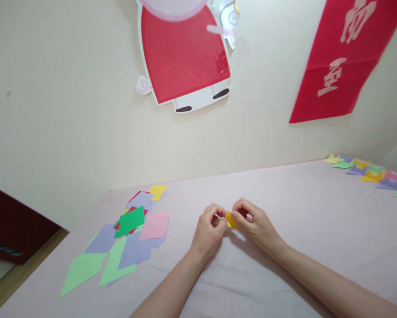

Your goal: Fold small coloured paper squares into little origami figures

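Note:
A small yellow piece of folded paper (231,220) is held between my two hands, a little above the pale pink cloth (267,291). My left hand (210,227) pinches its left edge between thumb and fingertips. On the opposite edge, my right hand (256,223) grips it with thumb and forefinger. The fingers cover both sides of the paper, so its full shape is hidden.
Loose coloured paper sheets lie to the left, among them a green sheet (130,221) and a pink sheet (155,225). Several folded paper shapes (372,176) stand in rows at the far right. Behind the cloth rises a wall (69,110) with a cartoon cutout (185,53) and a red banner (337,66).

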The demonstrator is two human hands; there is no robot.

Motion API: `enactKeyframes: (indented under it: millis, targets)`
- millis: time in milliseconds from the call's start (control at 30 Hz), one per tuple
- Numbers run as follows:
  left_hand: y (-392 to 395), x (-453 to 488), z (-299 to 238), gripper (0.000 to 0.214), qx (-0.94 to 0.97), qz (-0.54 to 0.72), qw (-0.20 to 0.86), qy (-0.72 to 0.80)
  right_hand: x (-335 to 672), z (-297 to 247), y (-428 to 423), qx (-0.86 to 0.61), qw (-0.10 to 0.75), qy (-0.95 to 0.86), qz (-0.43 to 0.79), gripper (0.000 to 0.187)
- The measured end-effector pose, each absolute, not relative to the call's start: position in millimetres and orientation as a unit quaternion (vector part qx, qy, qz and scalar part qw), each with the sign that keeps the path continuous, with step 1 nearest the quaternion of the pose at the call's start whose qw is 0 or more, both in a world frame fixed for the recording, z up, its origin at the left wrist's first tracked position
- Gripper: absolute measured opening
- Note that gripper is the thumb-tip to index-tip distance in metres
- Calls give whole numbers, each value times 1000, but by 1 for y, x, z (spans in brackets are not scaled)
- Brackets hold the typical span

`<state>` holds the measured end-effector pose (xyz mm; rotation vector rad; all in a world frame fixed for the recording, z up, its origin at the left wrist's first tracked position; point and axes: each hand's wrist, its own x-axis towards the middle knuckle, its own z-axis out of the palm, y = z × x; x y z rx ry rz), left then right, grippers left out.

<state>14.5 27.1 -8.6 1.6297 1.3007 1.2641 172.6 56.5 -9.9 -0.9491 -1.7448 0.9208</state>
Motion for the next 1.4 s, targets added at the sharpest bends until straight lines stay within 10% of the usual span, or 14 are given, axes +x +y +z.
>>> enactKeyframes:
  millis: [1400]
  targets:
    - [27,9,-13,8,680,391,224,579,189,-14,75,-419,292,-825,243,20]
